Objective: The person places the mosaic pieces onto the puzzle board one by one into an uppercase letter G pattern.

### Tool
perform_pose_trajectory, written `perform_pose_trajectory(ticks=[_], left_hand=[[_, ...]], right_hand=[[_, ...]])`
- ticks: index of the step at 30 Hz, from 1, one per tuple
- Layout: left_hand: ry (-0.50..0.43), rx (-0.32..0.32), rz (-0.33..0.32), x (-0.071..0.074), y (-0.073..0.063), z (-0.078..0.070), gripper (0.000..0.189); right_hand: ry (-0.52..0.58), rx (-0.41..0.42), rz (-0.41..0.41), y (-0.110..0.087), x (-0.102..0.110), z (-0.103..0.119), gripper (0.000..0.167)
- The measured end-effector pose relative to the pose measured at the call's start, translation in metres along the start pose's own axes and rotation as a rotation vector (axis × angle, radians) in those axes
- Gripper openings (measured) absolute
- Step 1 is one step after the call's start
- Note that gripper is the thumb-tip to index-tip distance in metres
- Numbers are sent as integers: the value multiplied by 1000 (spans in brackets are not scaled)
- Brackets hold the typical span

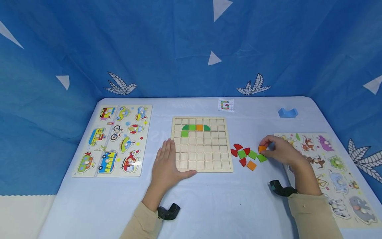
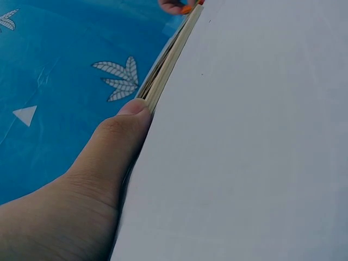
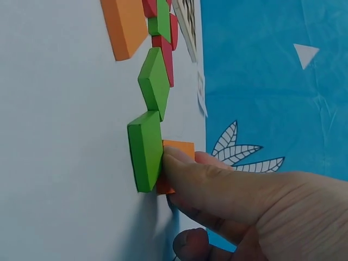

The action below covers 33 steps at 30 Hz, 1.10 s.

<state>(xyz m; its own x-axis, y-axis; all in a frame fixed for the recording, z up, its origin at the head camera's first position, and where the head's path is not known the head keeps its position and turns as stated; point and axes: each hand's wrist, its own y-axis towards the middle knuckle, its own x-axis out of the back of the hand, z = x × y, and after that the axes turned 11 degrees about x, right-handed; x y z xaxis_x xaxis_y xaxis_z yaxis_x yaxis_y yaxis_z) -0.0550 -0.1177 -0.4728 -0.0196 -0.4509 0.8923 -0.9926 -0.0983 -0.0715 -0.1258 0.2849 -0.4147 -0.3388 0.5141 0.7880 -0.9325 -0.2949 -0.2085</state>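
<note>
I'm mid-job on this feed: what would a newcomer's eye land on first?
Probably the pale grid board mid-table, with five green and orange pieces near its far edge and the left hand against its left side. Next, the right hand pinching an orange square beside loose red, green and orange pieces. Brightly coloured puzzles flank them: vehicles at left, animals at right, partly behind the right forearm.

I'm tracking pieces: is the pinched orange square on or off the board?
Off: the right hand pinches the orange square, right of the board.
</note>
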Motion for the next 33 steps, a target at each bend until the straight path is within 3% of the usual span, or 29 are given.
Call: perform_pose_trajectory(ticks=[11,17,23,33], left_hand=[[16,-4,0,0,0,0,142],[20,-5,4,2,0,0,141],[9,-4,4,2,-1,-1,141],[13,-8,-5,2,-1,-1,140]], right_hand=[[58,25,-13,0,0,1,24],[127,83,-64,12,-3,14,26],[193,150,-81,37,-25,43,23],[333,234,-65,71,-73,110,17]])
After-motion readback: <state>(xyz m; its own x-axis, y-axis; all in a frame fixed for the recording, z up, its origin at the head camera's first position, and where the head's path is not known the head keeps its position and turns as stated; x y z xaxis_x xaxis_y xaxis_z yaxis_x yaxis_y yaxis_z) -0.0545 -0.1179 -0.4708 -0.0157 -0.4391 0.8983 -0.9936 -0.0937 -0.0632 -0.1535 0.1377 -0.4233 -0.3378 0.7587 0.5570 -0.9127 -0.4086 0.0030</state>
